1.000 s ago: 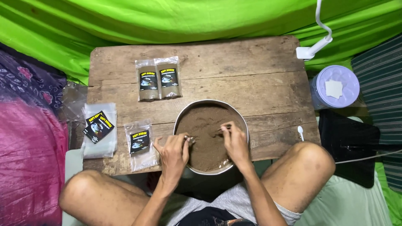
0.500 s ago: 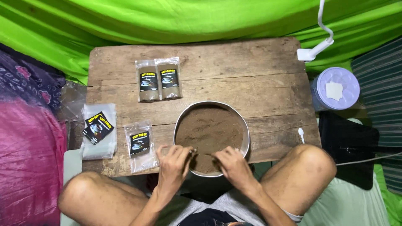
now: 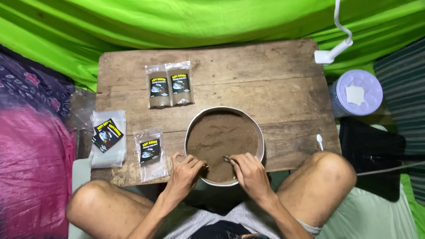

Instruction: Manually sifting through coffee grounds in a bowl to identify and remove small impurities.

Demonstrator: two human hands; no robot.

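bowl [image 3: 225, 116] of brown powder — under both hands | left hand [image 3: 186, 173], right hand [image 3: 250, 173] — grips unclear

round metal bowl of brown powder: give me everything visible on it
The bowl is round, thin-rimmed and looks like grey metal. It sits upright at the near edge of the wooden table, its near side overhanging toward the person's lap. Fine brown powder fills it almost to the rim, its surface uneven. The left hand and right hand rest over its near rim, fingers in the powder.
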